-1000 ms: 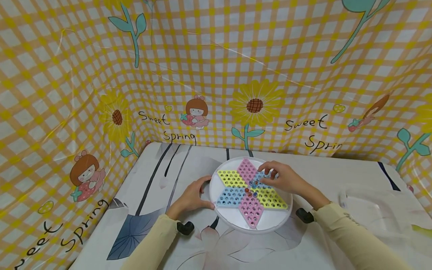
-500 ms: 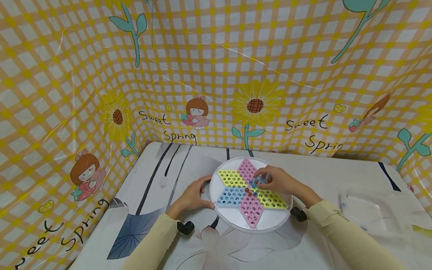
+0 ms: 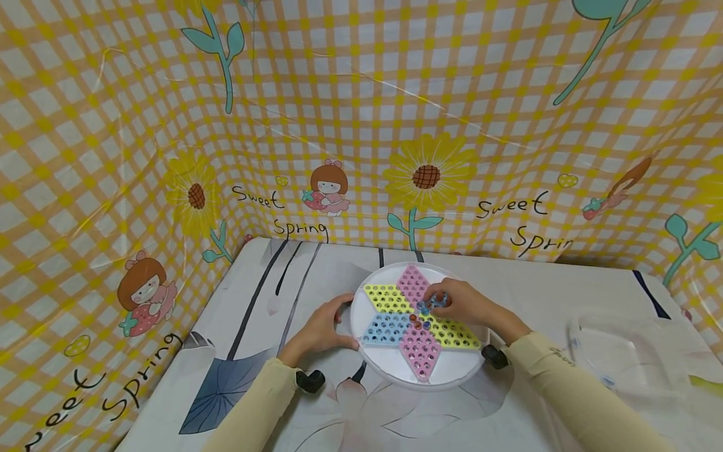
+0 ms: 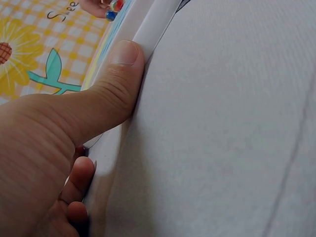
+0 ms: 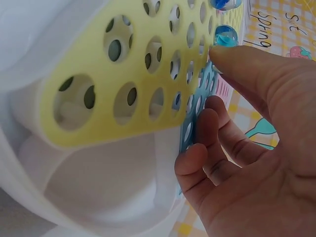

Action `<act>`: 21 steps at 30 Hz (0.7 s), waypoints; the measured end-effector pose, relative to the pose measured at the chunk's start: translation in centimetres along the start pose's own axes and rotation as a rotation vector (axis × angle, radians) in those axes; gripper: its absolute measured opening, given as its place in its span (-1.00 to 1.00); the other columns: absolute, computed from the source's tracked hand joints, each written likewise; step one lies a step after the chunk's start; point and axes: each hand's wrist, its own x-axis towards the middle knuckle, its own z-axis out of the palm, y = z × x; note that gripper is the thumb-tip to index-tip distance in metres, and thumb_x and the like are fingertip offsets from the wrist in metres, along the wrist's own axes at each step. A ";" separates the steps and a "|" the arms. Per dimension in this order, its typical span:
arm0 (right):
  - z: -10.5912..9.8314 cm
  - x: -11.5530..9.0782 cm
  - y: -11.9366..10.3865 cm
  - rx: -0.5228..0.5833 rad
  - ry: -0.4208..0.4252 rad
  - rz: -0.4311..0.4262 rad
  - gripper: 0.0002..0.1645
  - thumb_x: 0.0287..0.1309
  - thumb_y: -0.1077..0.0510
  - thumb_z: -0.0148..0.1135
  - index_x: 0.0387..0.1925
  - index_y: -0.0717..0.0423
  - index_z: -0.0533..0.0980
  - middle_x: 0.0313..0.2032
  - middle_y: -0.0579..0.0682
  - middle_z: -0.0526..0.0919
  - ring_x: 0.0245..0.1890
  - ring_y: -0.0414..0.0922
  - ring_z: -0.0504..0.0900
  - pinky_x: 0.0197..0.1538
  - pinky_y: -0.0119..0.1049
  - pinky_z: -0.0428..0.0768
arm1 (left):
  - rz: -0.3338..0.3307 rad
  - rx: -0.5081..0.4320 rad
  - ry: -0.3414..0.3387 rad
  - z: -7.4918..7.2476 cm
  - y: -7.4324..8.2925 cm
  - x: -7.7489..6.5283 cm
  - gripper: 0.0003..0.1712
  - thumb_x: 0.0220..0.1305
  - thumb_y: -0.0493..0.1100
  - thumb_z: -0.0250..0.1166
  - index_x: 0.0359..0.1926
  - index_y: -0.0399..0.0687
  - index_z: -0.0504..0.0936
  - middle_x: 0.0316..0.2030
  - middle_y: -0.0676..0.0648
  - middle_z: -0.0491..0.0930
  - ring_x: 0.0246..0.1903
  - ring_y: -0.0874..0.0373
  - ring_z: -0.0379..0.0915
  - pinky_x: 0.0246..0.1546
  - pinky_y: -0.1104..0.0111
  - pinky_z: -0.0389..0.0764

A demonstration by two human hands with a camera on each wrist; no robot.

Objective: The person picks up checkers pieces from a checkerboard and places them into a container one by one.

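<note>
A round white Chinese checkers board [image 3: 384,364] with a star of pink, yellow and blue holed points lies on the table. My left hand [image 3: 319,326] holds its left rim, fingers toward the back and thumb [image 4: 121,74] along the edge. Over the blue point at the back right, my right hand [image 3: 465,301] pinches a glass marble [image 5: 225,37] with teal inside; the index finger is hidden in the right wrist view. Several red and blue marbles [image 3: 415,319] sit near the star's middle.
A clear plastic container [image 3: 627,351] stands on the table to the right, with something small and blue at its edge. A checked yellow cloth [image 3: 361,125] hangs behind and at the left. The tablecloth [image 3: 350,414] has printed flowers.
My right hand has moved slightly left and down toward the middle of the board, and its fingers have come closer together. The left hand and the board have stayed in place.
</note>
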 end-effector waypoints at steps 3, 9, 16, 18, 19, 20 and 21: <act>0.1 0.2 0.0 -0.012 -0.005 0.013 -0.77 0.24 0.22 0.41 -0.06 0.05 0.65 -0.25 0.00 0.53 -0.27 -0.08 0.46 -0.17 -0.20 0.51 | 0.000 -0.003 0.000 0.0 0.0 0.0 0.18 -0.15 -0.03 0.74 0.49 -0.03 0.31 -0.25 -0.02 0.38 -0.23 0.11 0.26 -0.23 0.29 0.30; 0.2 0.5 0.0 -0.029 0.002 0.013 -0.83 0.24 0.24 0.40 -0.14 0.03 0.64 -0.28 -0.01 0.51 -0.27 -0.06 0.45 -0.19 -0.21 0.50 | -0.013 -0.001 -0.002 0.0 0.2 0.0 0.19 -0.14 -0.03 0.73 0.50 -0.03 0.30 -0.25 -0.02 0.38 -0.23 0.11 0.26 -0.25 0.30 0.30; 0.2 0.5 0.0 -0.033 0.006 0.023 -0.85 0.25 0.23 0.40 -0.17 0.01 0.62 -0.28 -0.02 0.52 -0.25 -0.05 0.46 -0.18 -0.20 0.51 | -0.009 -0.002 0.002 0.0 0.2 0.0 0.18 -0.14 -0.03 0.73 0.50 -0.03 0.31 -0.25 -0.03 0.38 -0.24 0.11 0.26 -0.25 0.30 0.29; 0.2 0.5 0.0 -0.035 0.006 0.020 -0.85 0.25 0.23 0.39 -0.17 0.01 0.62 -0.28 -0.03 0.52 -0.25 -0.06 0.45 -0.18 -0.20 0.51 | -0.008 -0.001 0.002 0.0 0.2 0.0 0.18 -0.14 -0.03 0.73 0.50 -0.03 0.31 -0.25 -0.02 0.38 -0.24 0.11 0.26 -0.26 0.30 0.29; 0.2 0.5 0.0 -0.035 0.007 0.020 -0.85 0.25 0.24 0.39 -0.17 0.01 0.62 -0.28 -0.02 0.51 -0.25 -0.05 0.45 -0.19 -0.20 0.51 | -0.009 -0.002 0.001 0.0 0.2 0.0 0.18 -0.14 -0.03 0.73 0.50 -0.03 0.31 -0.25 -0.02 0.38 -0.24 0.11 0.26 -0.26 0.30 0.29; 0.2 0.5 0.0 -0.032 0.008 0.022 -0.85 0.25 0.24 0.40 -0.17 0.01 0.62 -0.28 -0.02 0.51 -0.25 -0.05 0.45 -0.18 -0.20 0.51 | -0.009 -0.004 0.001 0.0 0.2 0.0 0.18 -0.13 -0.03 0.73 0.50 -0.03 0.31 -0.24 -0.02 0.38 -0.24 0.11 0.26 -0.26 0.31 0.29; 0.2 0.5 0.0 -0.031 0.009 0.024 -0.85 0.24 0.24 0.40 -0.17 0.01 0.62 -0.28 -0.02 0.51 -0.24 -0.05 0.45 -0.18 -0.20 0.51 | -0.010 -0.006 0.000 0.0 0.2 0.0 0.18 -0.13 -0.03 0.73 0.50 -0.03 0.31 -0.24 -0.02 0.38 -0.24 0.11 0.26 -0.26 0.31 0.29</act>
